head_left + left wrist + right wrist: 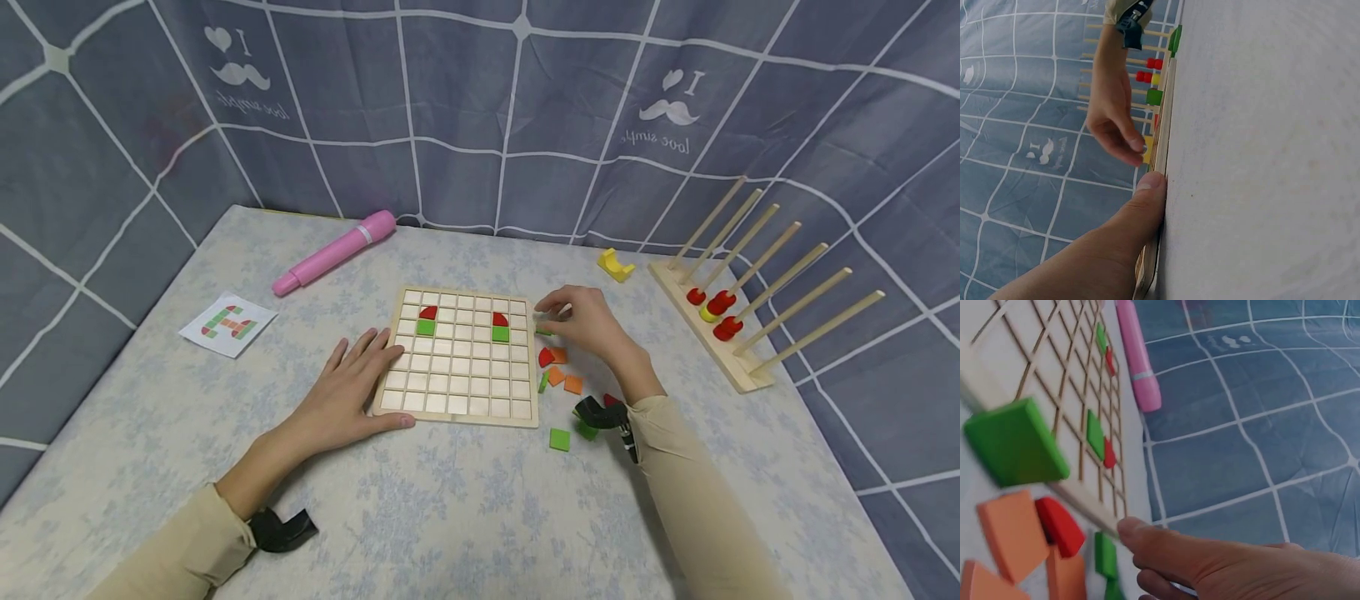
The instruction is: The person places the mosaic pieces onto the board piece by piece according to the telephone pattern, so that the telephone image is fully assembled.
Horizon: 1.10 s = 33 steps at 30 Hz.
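Fingers, left hand: spread, board eight o'clock. Right hand: bent, two o'clock, hold unclear. Presumably picking tiles; next calls for pinching.

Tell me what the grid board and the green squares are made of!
The board looks like pale, smooth wood: its edges look bare and tan. The green squares may be painted wood or plastic; smooth, even colour covers top and sides, so I can't tell.
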Motion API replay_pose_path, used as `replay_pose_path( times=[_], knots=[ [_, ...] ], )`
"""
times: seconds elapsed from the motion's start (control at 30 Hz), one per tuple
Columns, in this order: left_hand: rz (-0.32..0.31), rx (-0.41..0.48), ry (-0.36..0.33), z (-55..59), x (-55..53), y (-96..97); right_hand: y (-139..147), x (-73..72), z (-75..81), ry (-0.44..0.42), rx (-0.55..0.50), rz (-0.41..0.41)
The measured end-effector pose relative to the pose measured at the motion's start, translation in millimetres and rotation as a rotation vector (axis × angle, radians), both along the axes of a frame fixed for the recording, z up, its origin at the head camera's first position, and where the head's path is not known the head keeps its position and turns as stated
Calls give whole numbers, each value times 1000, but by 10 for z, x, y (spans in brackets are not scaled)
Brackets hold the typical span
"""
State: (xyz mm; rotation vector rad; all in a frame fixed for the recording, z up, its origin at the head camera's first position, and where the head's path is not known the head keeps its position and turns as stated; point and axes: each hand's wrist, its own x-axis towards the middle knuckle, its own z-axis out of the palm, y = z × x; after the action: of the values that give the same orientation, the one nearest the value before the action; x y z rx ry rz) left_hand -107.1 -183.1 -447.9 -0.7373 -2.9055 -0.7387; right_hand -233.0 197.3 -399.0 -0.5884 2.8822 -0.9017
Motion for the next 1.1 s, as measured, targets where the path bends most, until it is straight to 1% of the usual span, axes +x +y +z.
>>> replay_pose_path(
  times=[0.1,0.23,0.43,0.53,0.63,0.8,0.97,1.1],
  knots=[
    [3,1,1,-6,3,-8,50,-12,-41,-27,58,9],
    [6,3,-7,-8,8,-11,76,-34,-80,-33,68,26],
    [5,7,-8,-14,9,-2,90,-101,-92,22,54,32],
    [6,-1,-15,-11,4,0,35,-138,-71,59,30,45],
    [6,-5,-18,-9,0,-3,-111,-162,-30,79,11,71],
    [4,-5,-20,-9,-2,0,-470,-170,22,72,-14,128],
    [8,-5,-19,-10,-3,5,-854,-184,12,67,-25,200],
    [7,-11,-20,-9,-9,0,-1093,-186,-14,44,-27,213]
  ],
)
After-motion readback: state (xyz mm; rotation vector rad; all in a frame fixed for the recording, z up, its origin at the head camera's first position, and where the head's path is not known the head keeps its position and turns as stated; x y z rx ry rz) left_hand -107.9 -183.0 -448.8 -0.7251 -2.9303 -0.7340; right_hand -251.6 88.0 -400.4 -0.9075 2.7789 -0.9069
